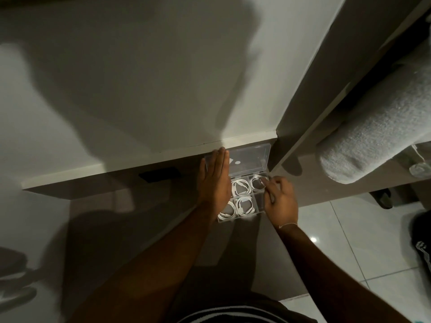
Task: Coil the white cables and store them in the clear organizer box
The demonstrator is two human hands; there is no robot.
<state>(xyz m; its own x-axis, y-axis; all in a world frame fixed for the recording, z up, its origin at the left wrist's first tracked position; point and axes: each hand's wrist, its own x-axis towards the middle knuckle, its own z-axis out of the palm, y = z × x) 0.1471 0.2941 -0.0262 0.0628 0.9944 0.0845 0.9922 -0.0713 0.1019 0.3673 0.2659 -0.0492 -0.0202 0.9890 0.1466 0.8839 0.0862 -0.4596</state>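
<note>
A clear organizer box (257, 201) lies on a brown surface against the white wall, its transparent lid (249, 160) swung back and open. Several compartments hold coiled white cables: one coil (241, 187) in the upper middle cell, one (244, 205) below it, one (226, 212) at the lower left. My right hand (279, 198) pinches a coiled cable (257, 183) in the upper right compartment. My left hand (215, 180) lies flat with fingers together along the box's left side and lid, covering that edge.
A rolled grey towel (373, 134) rests on a shelf at the right. A dark rectangular block (159, 174) lies left of the box under the white ledge. Glossy floor tiles (349, 241) show at lower right, with dark footwear (382, 198) beyond.
</note>
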